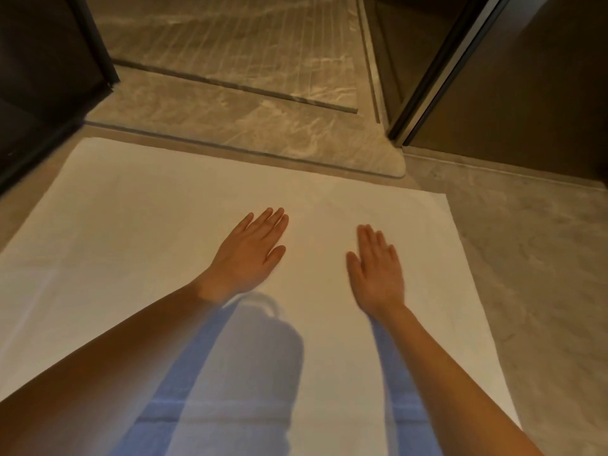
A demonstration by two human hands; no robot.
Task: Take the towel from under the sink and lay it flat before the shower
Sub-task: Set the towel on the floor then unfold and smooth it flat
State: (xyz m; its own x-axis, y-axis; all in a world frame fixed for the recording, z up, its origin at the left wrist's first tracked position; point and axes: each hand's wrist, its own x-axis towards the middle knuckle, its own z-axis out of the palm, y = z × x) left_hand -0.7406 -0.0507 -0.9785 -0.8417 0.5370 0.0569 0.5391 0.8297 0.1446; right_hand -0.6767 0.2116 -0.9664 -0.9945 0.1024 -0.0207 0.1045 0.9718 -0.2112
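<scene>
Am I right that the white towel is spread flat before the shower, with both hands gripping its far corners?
Not quite. The head view shows the left hand and right hand lying open, palms down, on the middle of the white towel, not gripping its far corners. The towel is spread flat before the shower.
</scene>
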